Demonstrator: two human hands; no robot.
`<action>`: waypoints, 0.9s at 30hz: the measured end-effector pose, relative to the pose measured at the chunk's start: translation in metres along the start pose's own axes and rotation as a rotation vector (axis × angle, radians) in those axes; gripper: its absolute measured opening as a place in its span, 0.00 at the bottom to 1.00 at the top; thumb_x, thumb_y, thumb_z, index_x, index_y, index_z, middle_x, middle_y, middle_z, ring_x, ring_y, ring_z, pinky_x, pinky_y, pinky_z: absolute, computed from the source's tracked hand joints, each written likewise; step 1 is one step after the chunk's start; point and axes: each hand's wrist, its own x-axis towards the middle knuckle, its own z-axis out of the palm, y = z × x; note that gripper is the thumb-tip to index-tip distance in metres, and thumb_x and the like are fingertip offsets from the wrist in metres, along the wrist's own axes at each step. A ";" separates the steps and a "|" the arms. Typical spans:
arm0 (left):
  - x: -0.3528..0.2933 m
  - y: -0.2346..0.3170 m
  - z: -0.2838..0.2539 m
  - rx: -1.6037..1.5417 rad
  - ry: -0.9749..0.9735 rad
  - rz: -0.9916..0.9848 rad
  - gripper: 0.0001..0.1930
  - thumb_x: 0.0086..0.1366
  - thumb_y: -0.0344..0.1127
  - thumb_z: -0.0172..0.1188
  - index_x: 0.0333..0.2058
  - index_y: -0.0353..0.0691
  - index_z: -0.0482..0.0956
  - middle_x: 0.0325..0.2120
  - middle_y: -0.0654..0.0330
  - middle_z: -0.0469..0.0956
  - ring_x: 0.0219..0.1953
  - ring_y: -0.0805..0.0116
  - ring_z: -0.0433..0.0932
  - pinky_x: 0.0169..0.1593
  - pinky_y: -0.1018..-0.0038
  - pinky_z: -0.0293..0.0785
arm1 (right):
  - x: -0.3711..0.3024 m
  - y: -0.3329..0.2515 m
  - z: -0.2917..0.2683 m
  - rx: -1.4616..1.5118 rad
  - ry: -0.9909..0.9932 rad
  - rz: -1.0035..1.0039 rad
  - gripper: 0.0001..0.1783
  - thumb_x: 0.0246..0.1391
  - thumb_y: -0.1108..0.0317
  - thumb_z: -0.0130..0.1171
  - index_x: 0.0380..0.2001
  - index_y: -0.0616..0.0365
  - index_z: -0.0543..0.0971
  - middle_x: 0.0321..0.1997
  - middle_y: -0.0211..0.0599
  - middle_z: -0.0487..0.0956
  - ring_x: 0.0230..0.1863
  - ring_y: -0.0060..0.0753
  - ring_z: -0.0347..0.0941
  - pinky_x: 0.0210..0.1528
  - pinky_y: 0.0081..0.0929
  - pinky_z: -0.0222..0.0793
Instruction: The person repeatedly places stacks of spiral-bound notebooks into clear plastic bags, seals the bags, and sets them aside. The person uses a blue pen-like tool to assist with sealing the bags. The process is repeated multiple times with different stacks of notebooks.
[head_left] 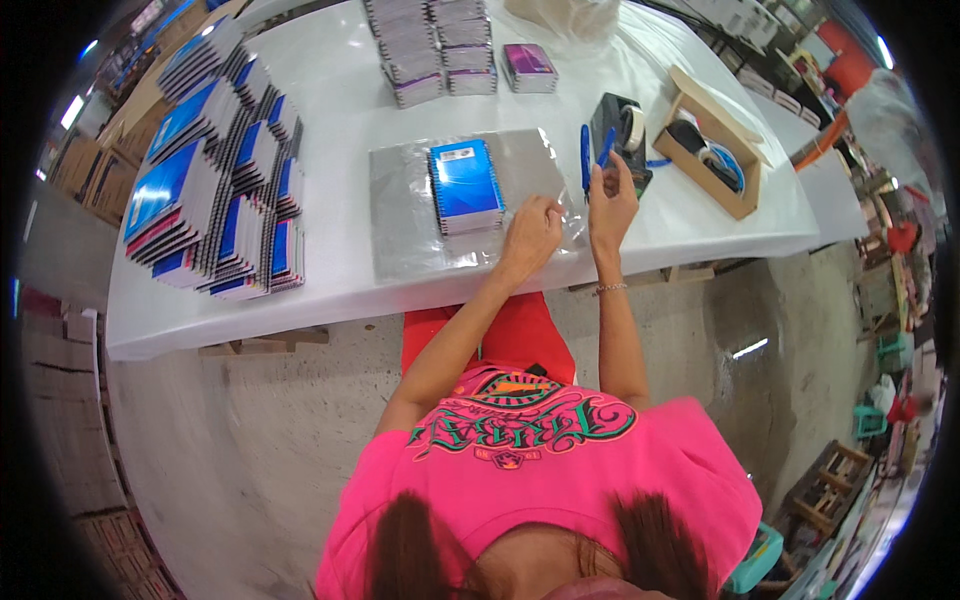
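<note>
A small stack of blue-covered spiral notebooks (pixel 466 180) lies on clear plastic sheeting (pixel 400 225) in the middle of the table. To its right, my left hand (pixel 533 232) rests on the plastic with fingers curled in at its right edge. My right hand (pixel 612 205) is raised beside a black tape dispenser (pixel 603 122) that carries a roll of tape (pixel 633 128). Its thumb and fingers are drawn together; anything pinched between them is too small to make out. Narrow blue parts (pixel 585 160) show just beyond these fingertips, their kind unclear.
Tall piles of blue spiral notebooks (pixel 230 190) stand on the left. More notebook stacks (pixel 440 60) rise at the back, beside a small purple-covered pile (pixel 530 68). An open cardboard box (pixel 735 195) with tape rolls sits right, near the white table's (pixel 330 290) edge.
</note>
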 end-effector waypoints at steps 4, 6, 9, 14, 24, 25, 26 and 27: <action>0.004 0.016 -0.004 0.000 -0.029 -0.177 0.04 0.59 0.27 0.54 0.31 0.32 0.74 0.30 0.46 0.75 0.36 0.50 0.75 0.42 0.60 0.70 | 0.003 0.000 -0.005 0.025 -0.002 0.017 0.18 0.55 0.72 0.62 0.50 0.63 0.77 0.26 0.30 0.76 0.25 0.18 0.69 0.29 0.18 0.68; 0.004 0.007 -0.004 0.001 0.019 -0.142 0.03 0.58 0.24 0.54 0.32 0.32 0.73 0.31 0.46 0.75 0.33 0.58 0.75 0.38 0.66 0.71 | 0.002 -0.001 -0.006 -0.023 -0.029 0.019 0.19 0.56 0.70 0.61 0.51 0.62 0.77 0.26 0.30 0.76 0.26 0.17 0.70 0.29 0.17 0.68; 0.004 -0.001 -0.003 0.065 0.155 -0.009 0.05 0.59 0.23 0.52 0.35 0.32 0.70 0.31 0.47 0.75 0.33 0.58 0.76 0.38 0.65 0.70 | 0.001 0.007 -0.002 -0.052 -0.055 0.024 0.19 0.55 0.70 0.61 0.50 0.63 0.77 0.24 0.29 0.76 0.25 0.17 0.71 0.28 0.18 0.68; 0.001 0.008 -0.006 0.070 0.107 -0.006 0.04 0.60 0.22 0.49 0.35 0.34 0.68 0.32 0.46 0.74 0.35 0.49 0.75 0.39 0.60 0.69 | -0.001 0.015 0.004 -0.114 -0.103 0.108 0.18 0.47 0.71 0.62 0.43 0.67 0.79 0.18 0.36 0.74 0.19 0.28 0.70 0.27 0.28 0.67; 0.001 0.021 -0.014 0.090 0.081 0.013 0.07 0.62 0.24 0.49 0.40 0.35 0.67 0.38 0.46 0.74 0.42 0.40 0.74 0.42 0.53 0.69 | -0.004 0.029 0.020 -0.409 -0.277 0.022 0.17 0.44 0.72 0.62 0.41 0.65 0.79 0.30 0.55 0.79 0.35 0.56 0.76 0.40 0.44 0.70; 0.002 0.021 -0.013 0.093 0.102 0.028 0.08 0.62 0.25 0.51 0.41 0.36 0.67 0.37 0.47 0.74 0.41 0.42 0.74 0.41 0.54 0.69 | -0.006 0.034 0.021 -0.431 -0.288 -0.005 0.17 0.45 0.71 0.62 0.41 0.65 0.79 0.33 0.56 0.79 0.37 0.57 0.76 0.41 0.44 0.70; 0.002 0.021 -0.012 0.097 0.122 0.044 0.09 0.62 0.25 0.52 0.41 0.36 0.67 0.36 0.47 0.74 0.39 0.43 0.75 0.40 0.56 0.69 | -0.007 0.039 0.020 -0.431 -0.312 -0.007 0.17 0.46 0.70 0.63 0.42 0.65 0.79 0.36 0.57 0.78 0.36 0.57 0.75 0.41 0.43 0.70; 0.003 0.022 -0.014 0.104 0.146 0.056 0.10 0.62 0.26 0.53 0.42 0.36 0.67 0.35 0.48 0.74 0.38 0.45 0.75 0.40 0.57 0.69 | -0.007 0.040 0.020 -0.464 -0.278 -0.113 0.18 0.47 0.68 0.63 0.42 0.65 0.79 0.35 0.57 0.78 0.35 0.56 0.75 0.40 0.42 0.70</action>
